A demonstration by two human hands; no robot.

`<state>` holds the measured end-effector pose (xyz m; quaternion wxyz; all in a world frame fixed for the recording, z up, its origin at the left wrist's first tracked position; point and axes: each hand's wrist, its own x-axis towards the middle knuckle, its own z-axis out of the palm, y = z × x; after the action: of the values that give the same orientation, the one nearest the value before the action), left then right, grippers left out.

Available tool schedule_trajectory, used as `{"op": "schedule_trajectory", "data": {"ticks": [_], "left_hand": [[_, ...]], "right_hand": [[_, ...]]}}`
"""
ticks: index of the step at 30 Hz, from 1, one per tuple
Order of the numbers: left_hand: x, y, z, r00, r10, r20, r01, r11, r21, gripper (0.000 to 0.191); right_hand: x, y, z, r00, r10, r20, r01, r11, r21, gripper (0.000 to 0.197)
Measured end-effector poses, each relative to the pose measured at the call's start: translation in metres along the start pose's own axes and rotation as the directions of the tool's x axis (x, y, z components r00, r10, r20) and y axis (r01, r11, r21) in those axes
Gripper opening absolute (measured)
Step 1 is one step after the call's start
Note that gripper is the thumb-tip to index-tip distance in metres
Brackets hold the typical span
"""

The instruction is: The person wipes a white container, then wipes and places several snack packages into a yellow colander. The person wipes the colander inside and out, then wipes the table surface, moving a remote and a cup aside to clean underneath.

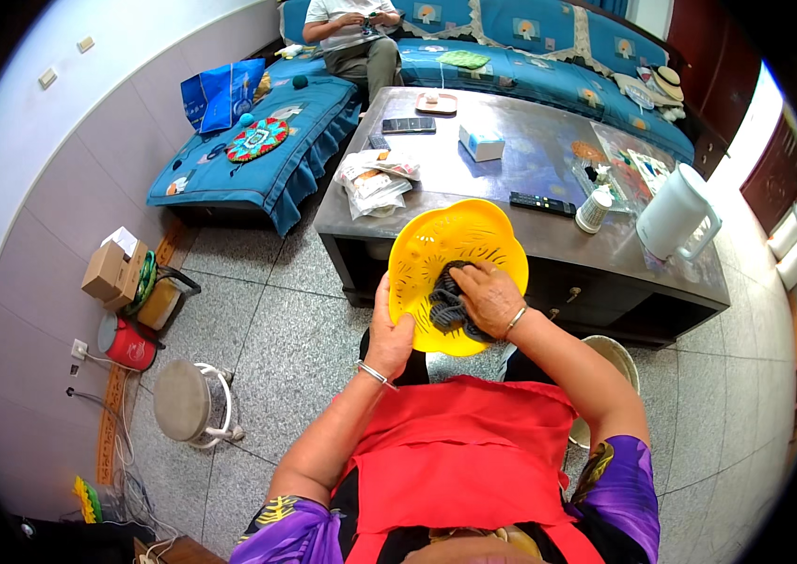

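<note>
A yellow plastic basket with cut-out slots (433, 243) is held up over my lap, tilted at the near edge of the coffee table. My left hand (395, 335) grips its left rim, thumb on the inside. Inside the basket lies a bunched dark grey ribbed cloth or knitted piece (446, 310). My right hand (490, 296) rests on that dark piece with fingers pressed into it; whether they pinch it is hard to see. A red apron (462, 451) covers my lap.
The dark coffee table (433, 187) carries plastic bags (377, 180), a remote control (543, 204), a white cup (593, 209) and an electric kettle (677, 211). A round stool (183, 400) stands left, a bucket (613, 352) right. Another person (352, 35) sits on the blue sofa (433, 67).
</note>
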<state>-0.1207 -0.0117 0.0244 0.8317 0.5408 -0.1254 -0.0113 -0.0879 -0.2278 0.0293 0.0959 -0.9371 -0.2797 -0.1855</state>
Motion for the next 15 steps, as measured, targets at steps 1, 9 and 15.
{"op": "schedule_trajectory", "data": {"ticks": [1, 9, 15], "left_hand": [[0.0, 0.0, -0.002, 1.0, 0.0, 0.001, 0.0, 1.0, 0.0, 0.073], [-0.003, 0.005, -0.008, 0.989, -0.147, 0.027, 0.148, 0.988, -0.038, 0.071], [0.009, 0.008, 0.002, 0.991, -0.091, 0.097, 0.093, 0.996, -0.014, 0.073]], "right_hand": [[-0.003, -0.004, 0.0, 0.998, -0.065, 0.003, 0.065, 0.997, 0.039, 0.043], [-0.008, -0.001, -0.002, 0.961, -0.037, 0.274, 0.005, 0.993, 0.117, 0.057], [-0.011, 0.017, 0.01, 0.966, 0.032, 0.257, -0.015, 0.997, -0.069, 0.025]]}}
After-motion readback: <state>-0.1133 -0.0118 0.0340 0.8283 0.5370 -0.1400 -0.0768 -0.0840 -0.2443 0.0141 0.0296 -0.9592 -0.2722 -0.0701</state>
